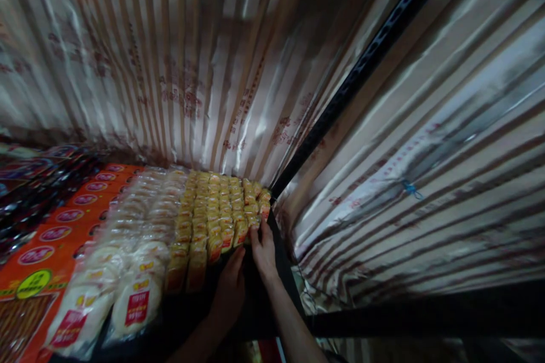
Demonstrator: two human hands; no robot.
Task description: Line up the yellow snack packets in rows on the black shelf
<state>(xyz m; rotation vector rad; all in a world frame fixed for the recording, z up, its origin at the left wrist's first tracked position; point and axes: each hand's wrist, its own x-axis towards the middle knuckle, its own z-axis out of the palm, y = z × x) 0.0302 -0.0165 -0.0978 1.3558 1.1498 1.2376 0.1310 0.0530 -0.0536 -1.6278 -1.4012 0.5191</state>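
Small yellow-wrapped snack packets [213, 204] stand in tight rows at the right end of a dark shelf. My left hand [232, 275] is at the front of these rows, its fingertips pointing up close to the front packets; it is dim and blurred, with fingers stretched out. Against the packets at the right corner lie the outstretched, parted fingers of my right hand [263, 247]. Whether either hand presses on a packet is hard to see. Left of the yellow rows are clear bags of round, pale flat cakes [138, 298] with red labels.
Orange snack packs [55, 232] and dark shiny packages [38, 193] fill the left side. A black perforated post [349, 79] rises at the shelf's back right corner. Striped plastic sheeting [191, 57] hangs behind and to the right, with a blue tie [411, 188] on it.
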